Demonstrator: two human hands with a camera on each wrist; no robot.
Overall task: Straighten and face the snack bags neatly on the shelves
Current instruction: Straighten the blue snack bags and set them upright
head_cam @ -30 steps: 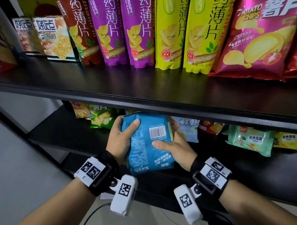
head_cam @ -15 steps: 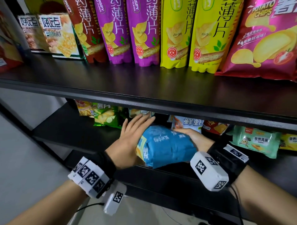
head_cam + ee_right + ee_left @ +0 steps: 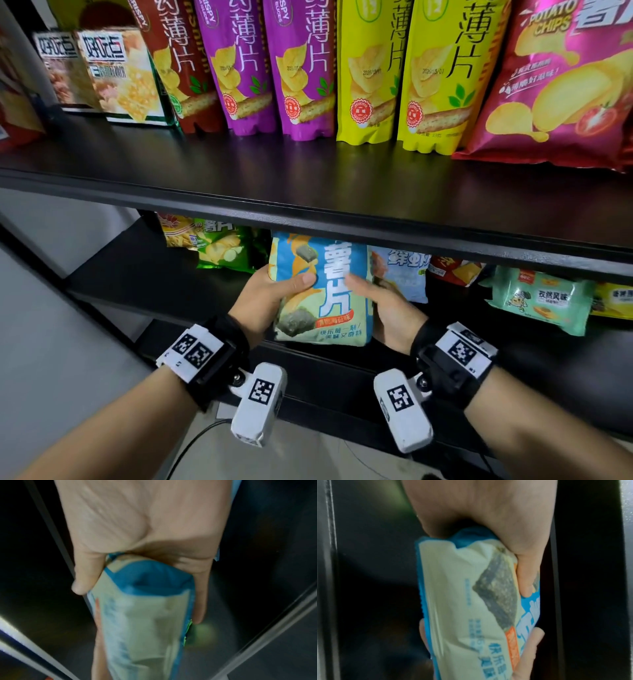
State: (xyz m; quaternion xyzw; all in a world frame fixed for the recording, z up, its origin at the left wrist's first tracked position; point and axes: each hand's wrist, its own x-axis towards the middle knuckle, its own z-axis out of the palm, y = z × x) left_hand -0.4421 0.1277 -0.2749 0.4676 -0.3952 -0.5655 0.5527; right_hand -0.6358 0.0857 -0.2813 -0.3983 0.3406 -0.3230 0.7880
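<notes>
A blue and pale green seaweed chip bag (image 3: 322,291) stands upright on the lower shelf (image 3: 144,274), its printed front toward me and its top under the upper shelf's edge. My left hand (image 3: 270,294) grips its left side, thumb across the front. My right hand (image 3: 380,305) grips its right side, thumb on the front. In the left wrist view the bag (image 3: 471,608) sits between thumb and fingers of the left hand (image 3: 488,534). In the right wrist view the right hand (image 3: 145,540) clasps the bag (image 3: 145,608) from both sides.
A green chip bag (image 3: 226,246) lies left of the held bag, a light blue bag (image 3: 404,274) right behind it, then a red pack (image 3: 452,270) and a mint green pack (image 3: 541,301). The upper shelf (image 3: 308,185) carries upright purple (image 3: 298,68), yellow (image 3: 431,75) and pink (image 3: 565,85) bags.
The blue bag has been turned over from showing its barcode back, through lying sideways, to standing with its front toward me. Both hands now grip its sides.
</notes>
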